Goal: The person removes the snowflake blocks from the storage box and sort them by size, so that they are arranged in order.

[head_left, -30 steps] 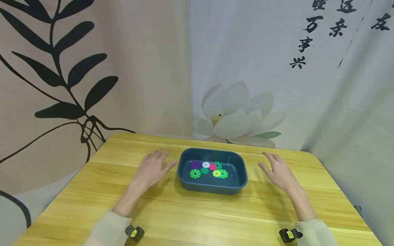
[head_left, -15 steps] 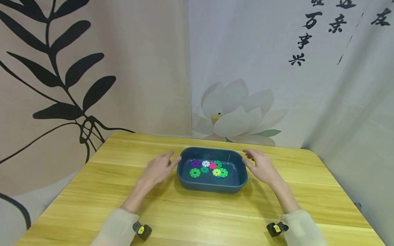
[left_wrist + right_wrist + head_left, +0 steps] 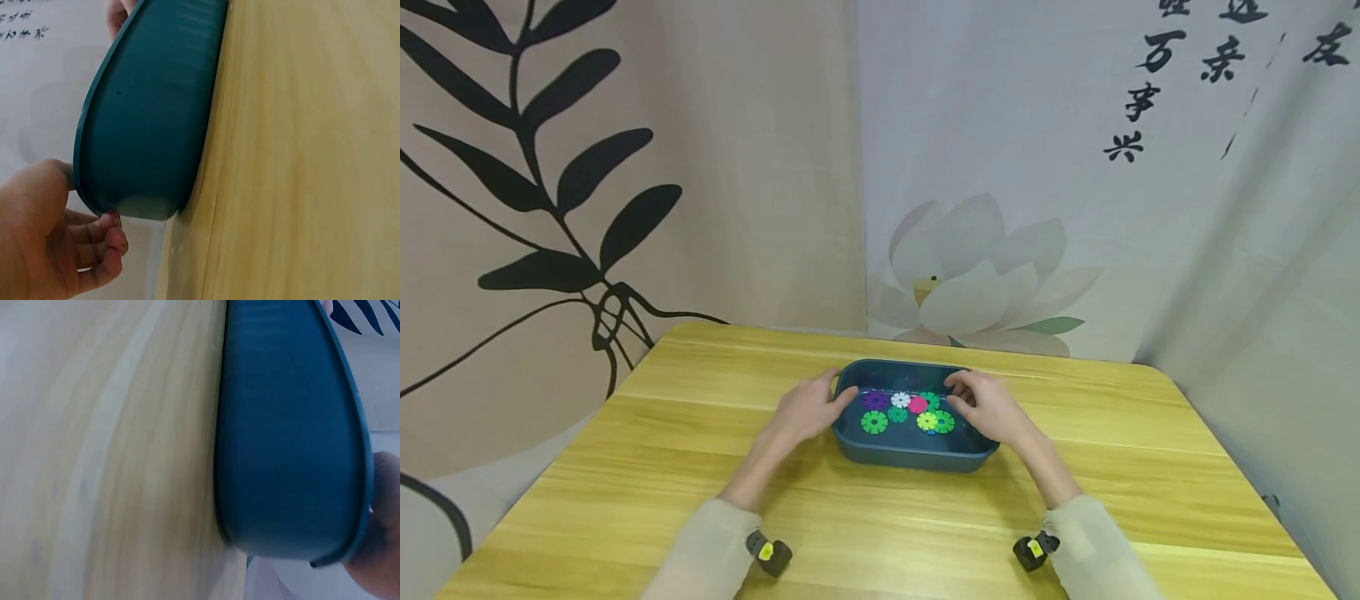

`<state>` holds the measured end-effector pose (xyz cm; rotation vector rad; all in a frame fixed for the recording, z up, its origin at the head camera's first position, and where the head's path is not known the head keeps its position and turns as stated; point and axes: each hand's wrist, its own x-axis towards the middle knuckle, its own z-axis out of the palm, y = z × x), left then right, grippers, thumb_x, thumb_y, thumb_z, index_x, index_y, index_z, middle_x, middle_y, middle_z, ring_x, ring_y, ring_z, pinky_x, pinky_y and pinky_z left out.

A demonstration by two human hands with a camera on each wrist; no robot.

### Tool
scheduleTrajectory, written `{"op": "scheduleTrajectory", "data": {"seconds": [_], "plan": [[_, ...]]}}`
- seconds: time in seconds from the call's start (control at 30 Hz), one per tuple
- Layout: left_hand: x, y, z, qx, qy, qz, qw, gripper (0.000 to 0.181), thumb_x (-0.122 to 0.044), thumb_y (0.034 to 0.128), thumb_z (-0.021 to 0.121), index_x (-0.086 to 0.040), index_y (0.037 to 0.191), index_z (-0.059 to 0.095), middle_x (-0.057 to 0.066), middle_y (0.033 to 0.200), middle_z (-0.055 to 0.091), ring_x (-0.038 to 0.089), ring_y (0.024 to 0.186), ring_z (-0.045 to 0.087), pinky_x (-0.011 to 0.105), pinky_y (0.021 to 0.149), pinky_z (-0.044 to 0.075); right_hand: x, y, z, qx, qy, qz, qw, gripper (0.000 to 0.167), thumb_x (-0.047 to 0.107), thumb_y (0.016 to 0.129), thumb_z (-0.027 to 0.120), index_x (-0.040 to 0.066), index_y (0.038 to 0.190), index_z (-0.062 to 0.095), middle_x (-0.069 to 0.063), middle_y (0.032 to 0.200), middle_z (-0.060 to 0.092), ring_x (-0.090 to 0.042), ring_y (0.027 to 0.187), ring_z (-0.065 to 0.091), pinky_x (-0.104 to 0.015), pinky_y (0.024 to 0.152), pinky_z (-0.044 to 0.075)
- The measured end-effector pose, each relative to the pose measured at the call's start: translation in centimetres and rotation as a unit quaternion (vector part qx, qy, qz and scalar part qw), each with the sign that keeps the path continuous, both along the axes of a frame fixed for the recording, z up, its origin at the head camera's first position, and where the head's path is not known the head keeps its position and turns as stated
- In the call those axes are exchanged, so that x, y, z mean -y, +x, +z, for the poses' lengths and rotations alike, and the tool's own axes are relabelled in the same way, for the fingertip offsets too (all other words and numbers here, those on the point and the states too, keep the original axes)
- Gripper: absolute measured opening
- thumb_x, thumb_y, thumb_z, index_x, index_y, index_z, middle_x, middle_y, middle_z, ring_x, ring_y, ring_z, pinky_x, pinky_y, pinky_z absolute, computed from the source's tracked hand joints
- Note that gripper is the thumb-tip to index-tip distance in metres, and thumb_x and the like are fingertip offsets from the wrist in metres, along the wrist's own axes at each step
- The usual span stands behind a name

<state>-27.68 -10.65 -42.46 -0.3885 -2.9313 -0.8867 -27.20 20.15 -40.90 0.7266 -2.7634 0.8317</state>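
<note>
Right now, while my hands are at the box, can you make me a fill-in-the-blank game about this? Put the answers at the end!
1. The left hand is by the ____ end of the box, and the right hand hangs over the opposite end.
2. The toy piece nearest the left thumb is coloured ____.
3. The pink piece lies ____ the box, not outside it.
4. The big printed leaves at the far left are ____.

Missing words: left; purple; inside; black.

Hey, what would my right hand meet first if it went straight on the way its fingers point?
Likely the green notched disc beside the pink one in the basin. Depth is unclear, though, so the right hand might pass above it.
</note>
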Motion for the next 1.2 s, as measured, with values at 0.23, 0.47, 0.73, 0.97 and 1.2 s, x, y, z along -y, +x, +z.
{"op": "scheduleTrajectory", "data": {"seconds": [0.23,0.47,0.73,0.97,1.2], "plan": [[-0.5,-0.2,0.1,0.001,0.018,0.008,0.9998,0.054,-0.025,0.1007,0.061,0.008,0.142,0.048,0.018,0.081,0.067,0.030,0.078,0.067,0.049,0.079,0.056,1.7,-0.6,-0.8,0.073,0.019,0.032,0.9966,0.026,0.012,0.097,0.068,-0.004,0.117,0.066,-0.005,0.093,0.064,-0.016,0.081,0.057,-0.034,0.072,0.051],[-0.5,-0.3,-0.2,0.012,0.092,-0.005,0.9957,0.048,-0.012,0.0998,0.061,0.010,0.140,0.049,0.001,0.057,0.048,0.010,0.046,0.043,0.025,0.045,0.039,2.9,-1.1,-1.6,0.114,0.054,0.008,0.9920,0.035,0.018,0.090,0.078,-0.001,0.116,0.065,-0.010,0.094,0.062,-0.020,0.085,0.055,-0.039,0.079,0.051],[-0.5,-0.5,-0.8,-0.005,0.121,-0.007,0.9926,0.042,-0.011,0.0998,0.060,0.009,0.137,0.053,-0.002,0.054,0.044,0.009,0.044,0.040,0.022,0.042,0.034,3.0,-1.2,-2.3,0.101,0.047,0.002,0.9938,0.023,0.011,0.085,0.082,0.004,0.097,0.064,-0.004,0.089,0.061,-0.018,0.084,0.057,-0.037,0.078,0.053],[-0.5,-0.4,-0.9,-0.013,0.130,-0.002,0.9915,0.039,-0.010,0.0990,0.060,0.008,0.133,0.056,-0.004,0.052,0.040,0.009,0.043,0.037,0.021,0.042,0.032,2.8,-1.0,-1.9,0.113,-0.037,0.017,0.9927,0.009,0.000,0.093,0.070,0.003,0.092,0.062,-0.004,0.075,0.064,-0.014,0.061,0.062,-0.027,0.059,0.054],[-0.5,-0.3,-0.8,-0.020,0.138,0.001,0.9903,0.038,-0.009,0.0986,0.061,0.009,0.132,0.056,-0.005,0.051,0.038,0.008,0.043,0.035,0.021,0.042,0.029,2.1,-1.2,-1.2,0.120,-0.114,-0.015,0.9861,0.011,0.005,0.094,0.071,0.002,0.094,0.060,-0.013,0.080,0.067,-0.024,0.064,0.068,-0.035,0.061,0.060]]}}
